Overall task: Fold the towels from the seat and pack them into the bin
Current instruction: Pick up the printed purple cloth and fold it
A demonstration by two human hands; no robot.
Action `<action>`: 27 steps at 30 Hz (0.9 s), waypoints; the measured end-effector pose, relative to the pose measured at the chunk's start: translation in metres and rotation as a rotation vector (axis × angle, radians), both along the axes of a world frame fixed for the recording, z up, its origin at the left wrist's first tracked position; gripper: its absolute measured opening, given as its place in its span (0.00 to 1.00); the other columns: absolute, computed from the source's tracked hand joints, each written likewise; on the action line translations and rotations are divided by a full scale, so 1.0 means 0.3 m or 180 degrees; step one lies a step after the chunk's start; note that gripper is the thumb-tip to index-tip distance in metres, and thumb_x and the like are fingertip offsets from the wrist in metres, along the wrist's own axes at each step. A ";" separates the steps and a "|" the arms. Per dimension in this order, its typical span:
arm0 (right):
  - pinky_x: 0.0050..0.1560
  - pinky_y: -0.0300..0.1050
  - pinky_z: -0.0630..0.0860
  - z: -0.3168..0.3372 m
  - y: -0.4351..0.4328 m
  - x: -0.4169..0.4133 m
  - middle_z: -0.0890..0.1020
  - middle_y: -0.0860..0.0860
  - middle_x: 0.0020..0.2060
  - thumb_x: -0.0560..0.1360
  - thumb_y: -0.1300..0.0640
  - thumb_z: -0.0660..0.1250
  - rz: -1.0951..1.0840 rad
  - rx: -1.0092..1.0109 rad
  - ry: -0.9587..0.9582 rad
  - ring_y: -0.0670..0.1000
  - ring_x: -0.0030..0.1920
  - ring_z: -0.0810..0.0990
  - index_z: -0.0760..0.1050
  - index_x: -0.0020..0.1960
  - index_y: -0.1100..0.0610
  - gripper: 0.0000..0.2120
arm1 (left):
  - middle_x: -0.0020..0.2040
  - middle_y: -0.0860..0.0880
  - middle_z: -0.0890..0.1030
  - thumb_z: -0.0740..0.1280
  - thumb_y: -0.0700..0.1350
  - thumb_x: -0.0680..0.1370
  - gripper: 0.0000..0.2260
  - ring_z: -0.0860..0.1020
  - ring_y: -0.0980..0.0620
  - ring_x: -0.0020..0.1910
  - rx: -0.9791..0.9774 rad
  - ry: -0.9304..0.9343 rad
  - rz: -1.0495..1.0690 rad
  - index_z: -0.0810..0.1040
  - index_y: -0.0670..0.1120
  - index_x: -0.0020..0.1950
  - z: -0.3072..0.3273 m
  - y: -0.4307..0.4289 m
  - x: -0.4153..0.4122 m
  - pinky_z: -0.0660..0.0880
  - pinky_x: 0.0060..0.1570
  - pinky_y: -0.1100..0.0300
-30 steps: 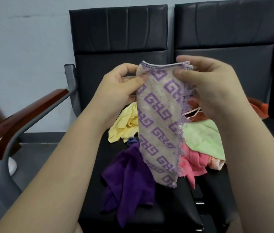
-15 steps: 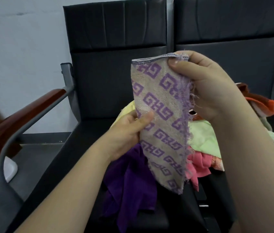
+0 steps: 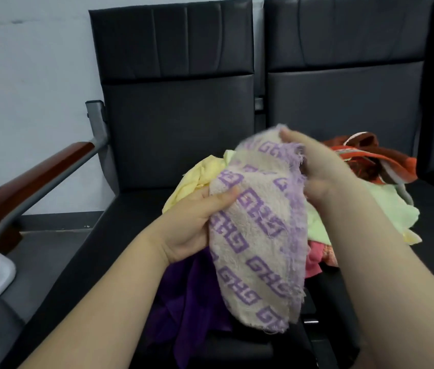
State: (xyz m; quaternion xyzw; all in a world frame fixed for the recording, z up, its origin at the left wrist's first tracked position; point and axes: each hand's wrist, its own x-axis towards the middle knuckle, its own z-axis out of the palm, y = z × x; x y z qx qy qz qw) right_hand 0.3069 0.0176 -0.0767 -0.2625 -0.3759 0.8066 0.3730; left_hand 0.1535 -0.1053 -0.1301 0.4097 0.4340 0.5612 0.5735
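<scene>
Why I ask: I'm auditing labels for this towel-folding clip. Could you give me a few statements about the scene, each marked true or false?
1. Both the left hand and the right hand hold the patterned towel. True.
2. The patterned towel lies spread flat on the seat. False: it is held up, bent over, above the other towels.
3. A purple towel lies on the seat below the left hand. True.
4. The right hand holds the yellow towel. False: the yellow towel lies in the heap behind the left hand, and neither hand holds it.
</scene>
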 end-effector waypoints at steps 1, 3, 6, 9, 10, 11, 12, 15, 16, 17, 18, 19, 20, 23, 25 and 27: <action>0.30 0.36 0.78 -0.031 0.003 -0.012 0.83 0.51 0.33 0.81 0.52 0.63 0.0026 -0.0080 -0.0182 0.47 0.33 0.82 0.76 0.44 0.57 0.11 | 0.61 0.43 0.83 0.66 0.47 0.79 0.14 0.82 0.47 0.60 0.0057 -0.0112 0.0099 0.82 0.44 0.61 0.010 -0.001 -0.005 0.79 0.60 0.53; 0.26 0.31 0.68 -0.088 -0.005 -0.037 0.71 0.47 0.29 0.80 0.51 0.64 0.0221 -0.0365 -0.0405 0.43 0.29 0.70 0.70 0.36 0.52 0.14 | 0.63 0.43 0.82 0.64 0.47 0.80 0.15 0.81 0.47 0.62 0.0109 -0.0299 0.0341 0.80 0.44 0.64 0.030 0.003 -0.022 0.79 0.61 0.54; 0.32 0.36 0.72 -0.139 -0.016 -0.071 0.76 0.48 0.30 0.79 0.42 0.64 0.0621 -0.0316 -0.0812 0.46 0.31 0.74 0.78 0.31 0.55 0.24 | 0.62 0.41 0.83 0.62 0.46 0.84 0.14 0.82 0.46 0.61 -0.0215 -0.0411 0.0887 0.78 0.41 0.66 0.029 0.024 -0.076 0.79 0.60 0.50; 0.46 0.45 0.80 -0.147 -0.040 -0.086 0.84 0.56 0.47 0.79 0.43 0.64 0.0968 0.0242 -0.1347 0.54 0.46 0.82 0.81 0.51 0.62 0.21 | 0.61 0.39 0.83 0.65 0.44 0.83 0.14 0.82 0.42 0.59 -0.0878 -0.0109 0.1235 0.77 0.40 0.66 0.013 0.033 -0.128 0.77 0.61 0.43; 0.49 0.46 0.81 -0.150 -0.046 -0.087 0.85 0.56 0.51 0.79 0.48 0.66 0.1033 0.0362 -0.1409 0.54 0.50 0.83 0.80 0.56 0.62 0.17 | 0.60 0.39 0.83 0.66 0.44 0.82 0.15 0.82 0.41 0.59 -0.1040 0.0057 0.1232 0.77 0.39 0.66 0.009 0.031 -0.138 0.76 0.61 0.42; 0.52 0.47 0.81 -0.155 -0.050 -0.090 0.85 0.56 0.53 0.79 0.54 0.67 0.1041 0.0424 -0.1448 0.54 0.52 0.84 0.79 0.59 0.63 0.15 | 0.58 0.40 0.84 0.67 0.43 0.81 0.15 0.83 0.41 0.57 -0.1128 0.0233 0.1188 0.78 0.39 0.66 0.007 0.026 -0.149 0.77 0.60 0.43; 0.54 0.48 0.81 -0.162 -0.052 -0.092 0.85 0.57 0.54 0.78 0.59 0.68 0.1032 0.0425 -0.1466 0.55 0.54 0.84 0.79 0.61 0.63 0.13 | 0.56 0.41 0.85 0.67 0.43 0.81 0.14 0.84 0.43 0.55 -0.1166 0.0387 0.1108 0.78 0.39 0.65 0.011 0.021 -0.157 0.80 0.56 0.46; 0.60 0.53 0.79 -0.176 -0.052 -0.098 0.85 0.58 0.54 0.77 0.64 0.68 0.1077 0.0279 -0.1439 0.57 0.56 0.83 0.79 0.60 0.64 0.12 | 0.56 0.42 0.85 0.68 0.43 0.80 0.14 0.84 0.47 0.54 -0.1191 0.0782 0.0724 0.79 0.40 0.64 0.027 -0.007 -0.183 0.82 0.52 0.51; 0.59 0.53 0.79 -0.177 -0.048 -0.100 0.85 0.59 0.54 0.77 0.64 0.68 0.1054 0.0233 -0.1403 0.57 0.55 0.84 0.79 0.59 0.64 0.12 | 0.58 0.40 0.84 0.70 0.44 0.79 0.16 0.83 0.46 0.56 -0.1145 0.0865 0.0629 0.79 0.39 0.65 0.029 -0.016 -0.194 0.79 0.58 0.47; 0.57 0.51 0.80 -0.176 -0.043 -0.100 0.85 0.59 0.54 0.76 0.64 0.68 0.1022 0.0221 -0.1353 0.57 0.54 0.84 0.79 0.59 0.64 0.12 | 0.60 0.37 0.82 0.71 0.45 0.77 0.20 0.80 0.42 0.57 -0.1049 0.0874 0.0600 0.78 0.37 0.66 0.028 -0.022 -0.207 0.75 0.62 0.42; 0.55 0.50 0.80 -0.174 -0.042 -0.100 0.85 0.59 0.54 0.77 0.64 0.67 0.1012 0.0240 -0.1280 0.56 0.52 0.84 0.79 0.59 0.64 0.12 | 0.61 0.36 0.81 0.73 0.45 0.75 0.23 0.77 0.41 0.56 -0.0908 0.0827 0.0645 0.77 0.35 0.67 0.027 -0.024 -0.218 0.71 0.62 0.40; 0.52 0.49 0.81 -0.171 -0.042 -0.100 0.85 0.58 0.53 0.77 0.63 0.67 0.1015 0.0307 -0.1189 0.55 0.49 0.84 0.80 0.59 0.63 0.11 | 0.61 0.35 0.80 0.73 0.45 0.74 0.25 0.75 0.41 0.56 -0.0754 0.0756 0.0722 0.75 0.34 0.67 0.027 -0.024 -0.226 0.69 0.59 0.40; 0.49 0.48 0.82 -0.166 -0.045 -0.101 0.85 0.58 0.51 0.77 0.64 0.66 0.1016 0.0394 -0.1060 0.55 0.47 0.85 0.80 0.57 0.61 0.10 | 0.60 0.36 0.80 0.72 0.45 0.75 0.24 0.75 0.41 0.56 -0.0587 0.0662 0.0803 0.76 0.35 0.67 0.025 -0.020 -0.232 0.68 0.58 0.43; 0.45 0.48 0.83 -0.158 -0.040 -0.105 0.85 0.58 0.51 0.78 0.66 0.64 0.0907 0.0696 -0.0571 0.54 0.45 0.85 0.80 0.59 0.58 0.12 | 0.60 0.42 0.83 0.65 0.40 0.81 0.15 0.82 0.46 0.55 -0.0103 0.0441 0.0801 0.78 0.46 0.67 0.018 -0.010 -0.235 0.78 0.56 0.51; 0.47 0.49 0.82 -0.162 -0.030 -0.113 0.85 0.59 0.52 0.79 0.67 0.62 0.0804 0.0894 -0.0356 0.55 0.46 0.85 0.80 0.59 0.58 0.13 | 0.56 0.45 0.85 0.63 0.37 0.81 0.13 0.83 0.49 0.51 0.0203 0.0426 0.0814 0.82 0.47 0.62 0.011 -0.006 -0.238 0.82 0.48 0.55; 0.50 0.52 0.79 -0.175 -0.017 -0.121 0.85 0.59 0.49 0.78 0.69 0.62 0.0648 0.1147 -0.0364 0.58 0.47 0.82 0.82 0.53 0.59 0.12 | 0.50 0.44 0.86 0.61 0.34 0.81 0.14 0.84 0.50 0.48 0.0379 0.0559 0.0918 0.86 0.44 0.51 0.007 -0.003 -0.236 0.82 0.47 0.57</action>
